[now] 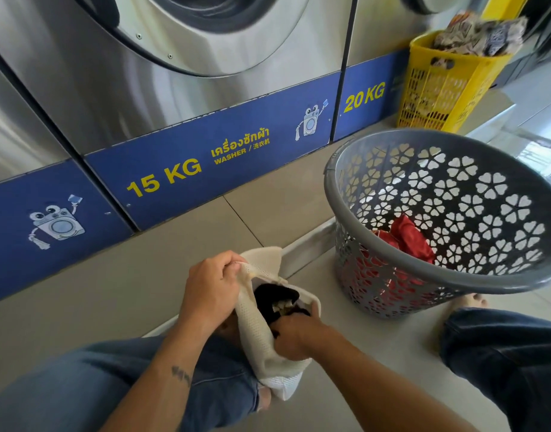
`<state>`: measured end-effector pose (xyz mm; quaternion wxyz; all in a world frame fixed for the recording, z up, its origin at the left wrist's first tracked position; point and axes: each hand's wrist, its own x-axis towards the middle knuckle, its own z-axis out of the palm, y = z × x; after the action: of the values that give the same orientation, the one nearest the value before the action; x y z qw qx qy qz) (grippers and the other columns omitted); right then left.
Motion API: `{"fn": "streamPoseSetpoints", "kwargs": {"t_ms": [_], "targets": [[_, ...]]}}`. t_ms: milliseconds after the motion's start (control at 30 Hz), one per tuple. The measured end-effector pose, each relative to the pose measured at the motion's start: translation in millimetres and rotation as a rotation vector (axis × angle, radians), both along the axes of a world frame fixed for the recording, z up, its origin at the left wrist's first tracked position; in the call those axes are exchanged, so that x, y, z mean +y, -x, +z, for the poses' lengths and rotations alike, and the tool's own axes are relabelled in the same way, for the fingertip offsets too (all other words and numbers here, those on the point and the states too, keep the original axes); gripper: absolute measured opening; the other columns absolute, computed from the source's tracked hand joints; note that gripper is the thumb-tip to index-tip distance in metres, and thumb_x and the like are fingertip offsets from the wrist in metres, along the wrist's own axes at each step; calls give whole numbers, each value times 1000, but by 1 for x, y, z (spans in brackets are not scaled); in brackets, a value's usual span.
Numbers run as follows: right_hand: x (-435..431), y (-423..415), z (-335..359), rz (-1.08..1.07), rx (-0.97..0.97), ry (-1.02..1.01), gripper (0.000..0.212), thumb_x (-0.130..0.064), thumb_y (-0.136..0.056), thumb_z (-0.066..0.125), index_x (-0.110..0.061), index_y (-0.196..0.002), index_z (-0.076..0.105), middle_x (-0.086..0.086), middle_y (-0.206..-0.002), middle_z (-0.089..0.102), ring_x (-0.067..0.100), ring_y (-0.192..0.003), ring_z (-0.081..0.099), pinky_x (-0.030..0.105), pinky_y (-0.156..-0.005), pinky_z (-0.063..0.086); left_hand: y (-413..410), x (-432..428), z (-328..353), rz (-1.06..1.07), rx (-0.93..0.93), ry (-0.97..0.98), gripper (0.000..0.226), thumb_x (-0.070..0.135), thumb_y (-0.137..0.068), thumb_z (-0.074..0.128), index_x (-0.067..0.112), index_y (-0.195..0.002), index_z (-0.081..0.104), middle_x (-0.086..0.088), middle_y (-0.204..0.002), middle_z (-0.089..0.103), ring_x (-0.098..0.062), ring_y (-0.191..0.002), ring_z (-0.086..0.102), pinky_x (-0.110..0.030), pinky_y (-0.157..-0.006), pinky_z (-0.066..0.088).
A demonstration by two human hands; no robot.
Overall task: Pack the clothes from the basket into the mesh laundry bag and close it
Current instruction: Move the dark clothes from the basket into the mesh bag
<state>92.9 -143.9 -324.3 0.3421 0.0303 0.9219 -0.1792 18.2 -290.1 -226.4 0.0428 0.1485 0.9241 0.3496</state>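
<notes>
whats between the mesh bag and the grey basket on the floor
Nothing stands there. In the head view, only bare pale floor tile separates the mesh laundry bag from the grey basket, apart from a low step edge running behind that stretch.

Two laundry baskets stand on the floor: one round grey plastic basket with flower-shaped cut-outs (pixel 455 275) and one tall yellow slatted plastic basket (pixel 445 88). One cream mesh laundry bag (pixel 261 344) is in view. Two bare hands show, the left hand (pixel 210 289) and the right hand (pixel 294 336). Three steel-fronted washing machines appear along the wall, two of them labelled: the 15 KG washer (pixel 180 88) and the 20 KG washer (pixel 370 42). One red garment (pixel 408 236) lies in the grey basket.
</notes>
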Motion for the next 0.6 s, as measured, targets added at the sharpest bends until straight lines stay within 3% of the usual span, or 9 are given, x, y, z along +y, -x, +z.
{"fn": "streamPoseSetpoints", "kwargs": {"t_ms": [67,200,400,500,567,600], "targets": [[6,3,9,-11,-56,-62,49,-35,-91,37,-22,-132,61,6,-134,61,31,-133,47,63,-119,7,2,1,-2,11,-2,14,25,14,-98,50,22,-86,71,7,-84,70,-8,-82,63,-15,-59,41],[34,-8,22,-110,2,-135,45,-35,-96,37,-28,-135,60,0,-136,61,28,-141,40,83,-101,-20,5,4,-4,3,-17,27,24,16,-98,51,23,-87,71,7,-86,70,-11,-85,63,-23,-69,49],[69,-44,29,-203,190,-214,38,-41,-93,46,-39,-129,58,-8,-122,60,22,-133,48,82,-101,-19,5,13,-1,-85,-43,13,23,16,-97,53,22,-88,73,6,-87,71,-12,-85,63,-29,-74,52],[69,-42,49,-239,194,-159,40,-39,-91,49,-39,-130,58,-8,-124,59,23,-130,49,76,-111,0,3,17,2,-105,-53,-14,24,15,-97,53,23,-88,73,8,-86,70,-8,-85,62,-24,-69,48],[72,-42,67,-285,192,-16,48,-29,-89,53,-37,-135,55,-6,-134,57,24,-129,50,61,-113,29,0,19,4,-133,-90,-17,24,16,-97,53,23,-90,74,9,-88,71,-8,-86,63,-25,-72,49],[73,-43,74,-301,223,23,50,-23,-87,54,-35,-135,55,-4,-132,57,24,-125,53,52,-107,42,-2,21,4,-150,-110,-14,24,16,-97,53,23,-92,75,9,-89,71,-9,-87,63,-26,-74,49]]}}
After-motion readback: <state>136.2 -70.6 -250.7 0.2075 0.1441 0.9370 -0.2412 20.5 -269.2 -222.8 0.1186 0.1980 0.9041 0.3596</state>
